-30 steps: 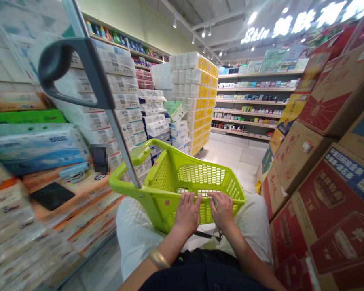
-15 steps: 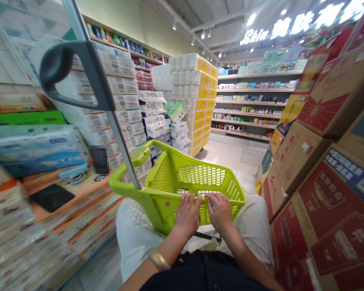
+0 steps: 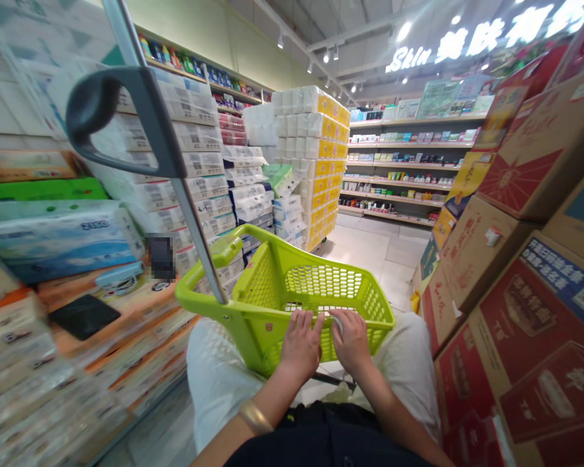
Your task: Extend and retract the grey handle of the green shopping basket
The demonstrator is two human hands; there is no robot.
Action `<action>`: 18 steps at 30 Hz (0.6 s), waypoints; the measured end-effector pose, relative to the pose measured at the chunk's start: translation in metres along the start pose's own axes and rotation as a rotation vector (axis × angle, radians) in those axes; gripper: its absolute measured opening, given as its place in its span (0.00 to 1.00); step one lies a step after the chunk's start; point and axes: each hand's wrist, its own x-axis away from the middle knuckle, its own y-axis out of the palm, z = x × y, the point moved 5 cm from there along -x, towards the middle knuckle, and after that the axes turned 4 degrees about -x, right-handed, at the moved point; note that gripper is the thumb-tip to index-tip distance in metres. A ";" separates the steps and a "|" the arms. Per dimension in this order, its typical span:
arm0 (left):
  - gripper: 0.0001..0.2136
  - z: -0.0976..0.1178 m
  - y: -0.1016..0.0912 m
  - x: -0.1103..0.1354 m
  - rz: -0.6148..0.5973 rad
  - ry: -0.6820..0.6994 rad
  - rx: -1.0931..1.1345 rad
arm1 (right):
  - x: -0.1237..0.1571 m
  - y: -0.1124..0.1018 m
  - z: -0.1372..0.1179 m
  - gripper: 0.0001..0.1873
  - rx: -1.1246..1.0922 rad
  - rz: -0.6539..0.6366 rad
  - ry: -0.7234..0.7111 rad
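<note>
A lime-green rolling shopping basket (image 3: 263, 324) stands between my knees, with perforated walls and nothing visible inside. Its grey loop handle (image 3: 168, 152) rises on a metal pole to the upper left. My left hand (image 3: 302, 340) lies over the near rim, fingers bent across the edge. Close beside it, my right hand (image 3: 351, 337) curls over the same rim, thumb side toward the left hand. A small pale patch shows by its thumb; I cannot tell what it is. The fingertips of both hands are partly hidden behind the rim.
Stacked tissue packs (image 3: 68, 240) line the left, with a black flat object (image 3: 84, 316) lying on them. Red and brown cartons (image 3: 520, 324) rise close on the right. A tall stack of yellow-sided paper rolls (image 3: 321, 168) and shelves (image 3: 409, 165) stand ahead beyond the tiled floor (image 3: 365, 253).
Both hands stay on the basket rim. My right hand has shifted very slightly; the basket and goods look the same.
</note>
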 end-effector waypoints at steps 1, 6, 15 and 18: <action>0.29 0.000 0.000 0.000 0.001 0.003 0.002 | 0.001 0.002 -0.004 0.16 -0.013 -0.016 -0.027; 0.29 0.000 0.000 0.000 -0.005 -0.003 0.012 | -0.001 -0.005 0.011 0.16 0.039 0.030 0.038; 0.30 0.000 -0.001 0.000 0.002 -0.008 0.010 | 0.000 -0.004 0.004 0.15 0.043 0.038 0.019; 0.29 0.000 0.000 0.000 0.008 0.002 0.010 | 0.002 0.002 -0.008 0.15 0.007 -0.008 -0.042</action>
